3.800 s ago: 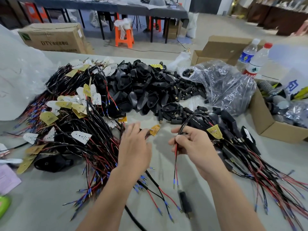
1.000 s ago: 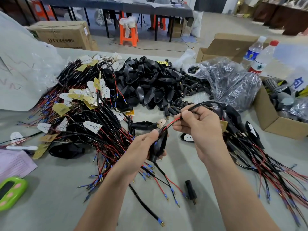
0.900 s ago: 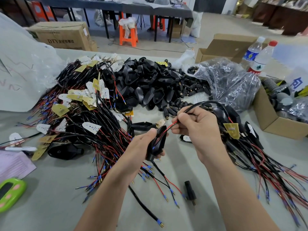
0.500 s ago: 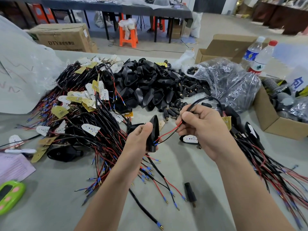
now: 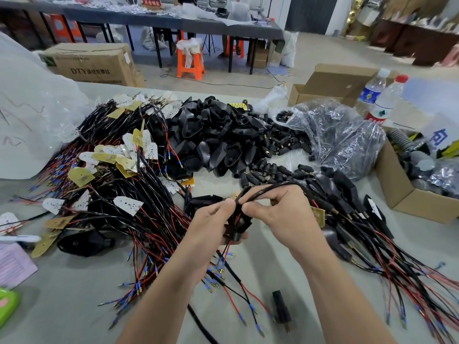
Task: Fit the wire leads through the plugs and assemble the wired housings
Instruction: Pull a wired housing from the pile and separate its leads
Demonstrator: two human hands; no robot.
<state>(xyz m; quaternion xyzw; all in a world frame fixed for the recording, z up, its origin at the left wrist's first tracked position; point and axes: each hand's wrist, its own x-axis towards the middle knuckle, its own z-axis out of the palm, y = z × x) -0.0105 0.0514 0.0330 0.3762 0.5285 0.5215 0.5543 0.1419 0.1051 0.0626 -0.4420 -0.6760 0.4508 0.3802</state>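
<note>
Because the leads had to pass through the narrow neck of the shell, the left grip [image 5: 213, 224] was curled round one black housing [image 5: 237, 228] and held it above the middle of the counter [image 5: 74, 294]. Its open side was turned toward the right grip [image 5: 285, 217], which pinched the black cable [image 5: 278, 186] right at the housing's mouth. It probably held so close so that a short, stiff length could be fed in without buckling. Thin leads [image 5: 224, 252] hung out below the housing, so I judged them to be through the neck, though the hands hid the inside and I could not tell how far the cable was seated. One loose plug [image 5: 280, 310] lay alone near the near edge, likely set apart for these leads. Stock lay sorted by kind: a heap of empty housings [image 5: 218, 137] at the far middle, small plugs [image 5: 280, 155] spilling from a clear bag [image 5: 342, 135] toward the far right, unfitted wire bundles [image 5: 111, 182] along the left side, and assembled pieces [image 5: 360, 219] on the right. This layout seemingly let work pass across from left to right. Counted, there was one housing in hand, one cable, one plug set apart, two bottles [image 5: 386, 100] at the far right corner and one open cardboard box [image 5: 409, 197] at the right edge. The heaps held too many to count.
</note>
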